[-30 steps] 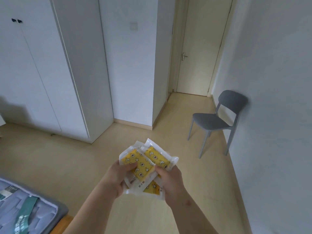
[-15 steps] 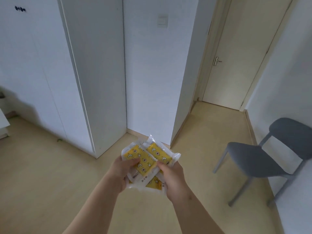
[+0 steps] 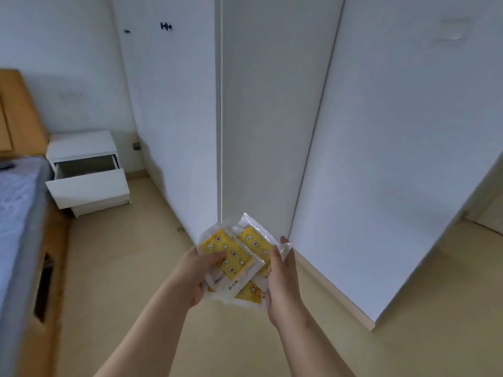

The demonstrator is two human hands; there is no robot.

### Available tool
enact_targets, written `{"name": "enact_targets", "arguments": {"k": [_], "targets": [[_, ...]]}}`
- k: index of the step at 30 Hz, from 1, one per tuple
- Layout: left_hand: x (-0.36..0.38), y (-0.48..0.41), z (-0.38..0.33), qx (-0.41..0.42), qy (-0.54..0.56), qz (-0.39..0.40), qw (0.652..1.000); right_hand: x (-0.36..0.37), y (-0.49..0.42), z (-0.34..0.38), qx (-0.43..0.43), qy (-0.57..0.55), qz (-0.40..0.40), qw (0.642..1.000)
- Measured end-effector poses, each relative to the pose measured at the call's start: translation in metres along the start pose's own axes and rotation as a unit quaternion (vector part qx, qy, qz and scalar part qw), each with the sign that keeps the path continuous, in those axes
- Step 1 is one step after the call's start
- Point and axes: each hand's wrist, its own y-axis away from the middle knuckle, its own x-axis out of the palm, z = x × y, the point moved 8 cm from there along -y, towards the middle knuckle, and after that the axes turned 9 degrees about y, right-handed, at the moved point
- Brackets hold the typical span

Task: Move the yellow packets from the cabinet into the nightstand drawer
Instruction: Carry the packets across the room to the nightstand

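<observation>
One wide-angle view, worn on the person's head, looks forward and steeply down across the room. The left hand (image 3: 201, 276) and right hand (image 3: 283, 284) are nearest the lens at lower centre with the yellow packets (image 3: 234, 257) between them, and the forearms enter from the bottom edge. The white cabinet (image 3: 177, 118) fills the upper middle farther off. The nightstand (image 3: 81, 144) and its open drawer (image 3: 87, 190) sit at centre left. The bed (image 3: 16, 213) runs along the left edge. Straight lines bow near the frame's edges.
</observation>
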Motion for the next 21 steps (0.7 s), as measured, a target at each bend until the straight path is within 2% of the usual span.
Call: {"name": "enact_targets", "arguments": {"k": [7,14,17,21], "targets": [[-0.04,-0.098,-0.093,0.056,0.058,-0.085,0.993,0.12,-0.137,0.017,0.076,0.066,0.137,0.985],[-0.144,-0.168,-0.165,0.107,0.098,-0.181,0.973,0.285,-0.205,-0.012,0.113,0.139,0.29,0.94],[-0.187,-0.203,-0.208,0.127,0.108,-0.197,0.966,0.358,-0.234,-0.025,0.13,0.127,0.327,0.928],[-0.251,-0.251,-0.285,0.141,0.131,-0.192,0.962,0.466,-0.277,-0.026,0.151,0.04,0.336,0.929]]}}
